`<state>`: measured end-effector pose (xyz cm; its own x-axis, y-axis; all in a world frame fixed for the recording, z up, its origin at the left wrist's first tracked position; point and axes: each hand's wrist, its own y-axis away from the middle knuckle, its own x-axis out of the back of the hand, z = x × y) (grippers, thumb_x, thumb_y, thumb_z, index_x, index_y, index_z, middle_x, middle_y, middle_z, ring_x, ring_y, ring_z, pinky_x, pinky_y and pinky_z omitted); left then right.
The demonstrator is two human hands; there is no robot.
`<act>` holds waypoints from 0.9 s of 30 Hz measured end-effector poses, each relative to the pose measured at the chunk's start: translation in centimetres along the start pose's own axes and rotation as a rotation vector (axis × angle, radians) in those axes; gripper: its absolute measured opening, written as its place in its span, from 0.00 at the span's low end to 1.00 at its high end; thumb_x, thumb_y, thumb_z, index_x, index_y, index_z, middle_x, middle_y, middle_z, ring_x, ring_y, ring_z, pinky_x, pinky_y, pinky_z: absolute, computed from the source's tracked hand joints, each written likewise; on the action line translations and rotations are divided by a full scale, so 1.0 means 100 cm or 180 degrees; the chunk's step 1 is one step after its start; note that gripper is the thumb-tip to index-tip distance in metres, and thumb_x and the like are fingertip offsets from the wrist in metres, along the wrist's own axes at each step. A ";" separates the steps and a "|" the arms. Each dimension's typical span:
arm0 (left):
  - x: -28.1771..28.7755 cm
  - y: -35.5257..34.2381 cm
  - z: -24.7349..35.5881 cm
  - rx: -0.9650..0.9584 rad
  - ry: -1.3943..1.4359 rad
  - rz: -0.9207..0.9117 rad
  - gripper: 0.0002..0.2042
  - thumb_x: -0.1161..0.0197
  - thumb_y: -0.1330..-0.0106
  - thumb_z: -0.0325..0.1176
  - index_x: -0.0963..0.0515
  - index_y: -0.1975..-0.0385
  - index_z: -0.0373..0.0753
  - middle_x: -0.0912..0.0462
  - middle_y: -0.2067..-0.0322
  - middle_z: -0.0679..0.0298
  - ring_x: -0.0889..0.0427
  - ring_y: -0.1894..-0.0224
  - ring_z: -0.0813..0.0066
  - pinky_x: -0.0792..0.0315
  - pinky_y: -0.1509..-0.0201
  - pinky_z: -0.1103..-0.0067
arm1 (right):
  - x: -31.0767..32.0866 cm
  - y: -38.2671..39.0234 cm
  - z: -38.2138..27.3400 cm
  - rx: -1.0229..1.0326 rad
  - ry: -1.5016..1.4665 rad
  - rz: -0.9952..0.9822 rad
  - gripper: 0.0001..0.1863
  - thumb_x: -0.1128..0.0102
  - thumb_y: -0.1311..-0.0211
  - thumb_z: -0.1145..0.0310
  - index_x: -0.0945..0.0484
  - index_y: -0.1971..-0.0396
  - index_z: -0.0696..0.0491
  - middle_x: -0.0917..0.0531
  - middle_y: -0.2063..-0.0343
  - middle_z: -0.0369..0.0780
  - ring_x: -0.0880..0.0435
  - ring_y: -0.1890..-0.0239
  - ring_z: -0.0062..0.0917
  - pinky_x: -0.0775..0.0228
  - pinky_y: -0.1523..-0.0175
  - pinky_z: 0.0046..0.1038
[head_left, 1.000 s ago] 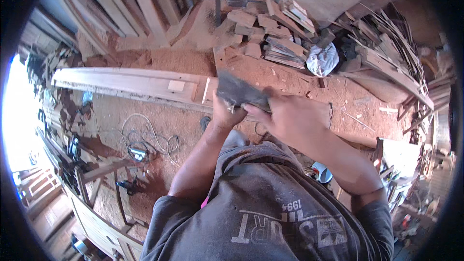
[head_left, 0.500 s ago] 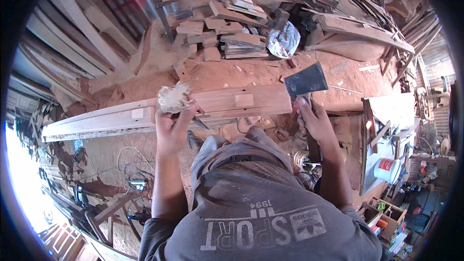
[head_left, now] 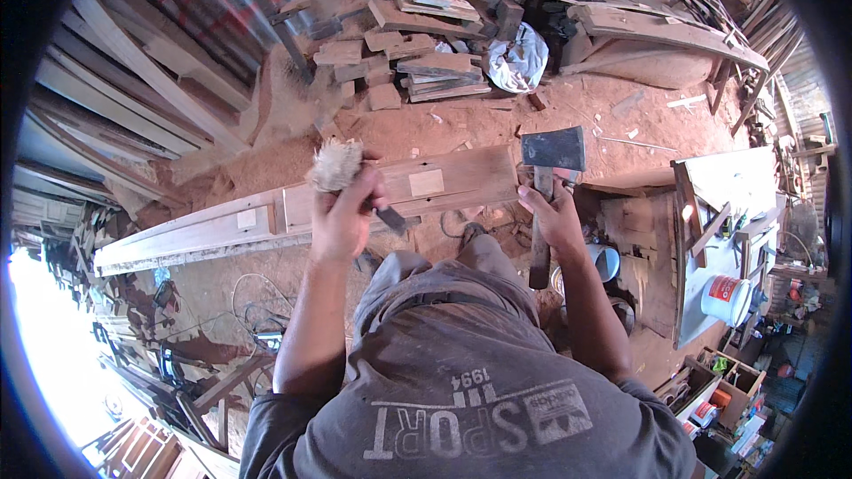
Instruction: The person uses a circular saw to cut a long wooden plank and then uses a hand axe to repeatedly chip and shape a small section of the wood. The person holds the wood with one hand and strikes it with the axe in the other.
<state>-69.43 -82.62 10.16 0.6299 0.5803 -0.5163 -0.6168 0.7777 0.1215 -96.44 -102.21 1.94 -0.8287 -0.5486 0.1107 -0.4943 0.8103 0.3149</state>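
My left hand [head_left: 344, 220] is closed round a chisel [head_left: 391, 219]. Its blade points down and to the right, and the pale, frayed end of its wooden handle [head_left: 335, 165] sticks up above my fist. In my right hand [head_left: 556, 213] is a hatchet [head_left: 554, 149], gripped by the handle just below its dark, broad head; the rest of the handle hangs toward me. Beneath and beyond both hands lies a long wooden beam [head_left: 479, 176] with pale rectangular patches on its face. Both tools appear held above the beam's near side, apart from it.
Stacked wood offcuts [head_left: 444, 71] and a white sack [head_left: 517, 58] lie beyond the beam. Long boards [head_left: 133, 62] lean at the far left. To the right stands a workbench [head_left: 701, 302] with a white bucket [head_left: 726, 299]. A cable [head_left: 240, 288] trails over the floor at left.
The hatchet has turned in my right hand, its handle swinging left, and that hand has shifted slightly left. My left hand has moved a little right with the chisel.
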 end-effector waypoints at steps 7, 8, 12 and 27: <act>-0.057 0.001 -0.028 0.0000 -0.0541 -0.0537 0.15 0.34 0.31 0.30 0.25 0.48 0.34 0.20 0.64 0.65 0.21 0.64 0.76 0.26 0.61 0.78 | 0.006 0.001 -0.008 0.0232 0.0264 -0.0424 0.15 0.34 0.33 0.65 0.21 0.54 0.60 0.17 0.63 0.35 0.21 0.58 0.19 0.30 0.49 0.25; -0.065 -0.003 -0.037 -0.0217 -0.0628 -0.0678 0.16 0.32 0.32 0.31 0.24 0.48 0.34 0.19 0.63 0.64 0.21 0.63 0.76 0.25 0.60 0.78 | 0.009 0.000 -0.009 0.0262 0.0341 -0.0467 0.15 0.34 0.33 0.65 0.21 0.53 0.60 0.16 0.62 0.36 0.21 0.57 0.19 0.30 0.48 0.25; -0.101 -0.033 -0.043 -0.0066 -0.1511 -0.0988 0.21 0.24 0.39 0.36 0.23 0.52 0.33 0.18 0.61 0.64 0.20 0.60 0.78 0.23 0.55 0.76 | 0.014 0.003 -0.025 0.0029 0.0411 -0.0531 0.16 0.36 0.31 0.67 0.21 0.50 0.61 0.15 0.58 0.38 0.19 0.54 0.20 0.29 0.45 0.26; -0.142 -0.072 -0.064 0.0507 -0.1596 -0.1821 0.22 0.22 0.40 0.45 0.21 0.56 0.36 0.15 0.61 0.64 0.18 0.56 0.75 0.24 0.48 0.75 | 0.064 0.053 -0.059 -0.0418 -0.0291 0.0167 0.15 0.37 0.31 0.69 0.22 0.50 0.61 0.13 0.57 0.40 0.15 0.54 0.23 0.24 0.47 0.26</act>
<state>-76.95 -98.03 11.22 0.9915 0.0887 -0.0948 -0.0800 0.9926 0.0919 -102.82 -102.66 9.90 -0.8758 -0.4804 0.0458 -0.4162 0.8000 0.4322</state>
